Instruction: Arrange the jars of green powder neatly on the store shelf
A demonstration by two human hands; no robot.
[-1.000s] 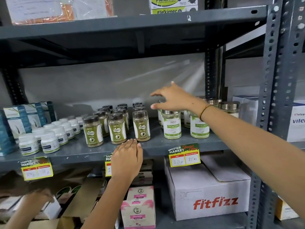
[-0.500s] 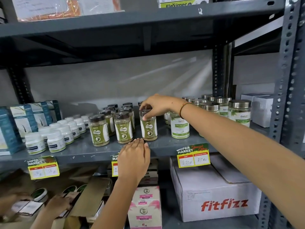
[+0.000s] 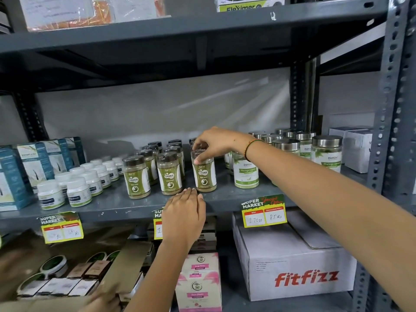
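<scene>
Three rows of brown-lidded jars of green powder stand on the grey shelf (image 3: 112,202). My right hand (image 3: 216,143) grips the lid of the front right jar (image 3: 204,176), which stands upright on the shelf. The front middle jar (image 3: 169,176) and front left jar (image 3: 135,179) stand beside it, with more behind. My left hand (image 3: 183,212) rests flat on the shelf's front edge, fingertips just before the middle jar, holding nothing.
Silver-lidded Moringa jars (image 3: 245,172) stand to the right, small white bottles (image 3: 78,191) and blue boxes (image 3: 36,161) to the left. Below are a Fitfizz carton (image 3: 299,271), pink boxes (image 3: 198,282) and an open box of goods. Another person's blurred hand (image 3: 101,300) shows at the bottom left.
My right hand came left from the silver-lidded jars and closed on the front right jar's lid. My left hand stayed on the shelf edge.
</scene>
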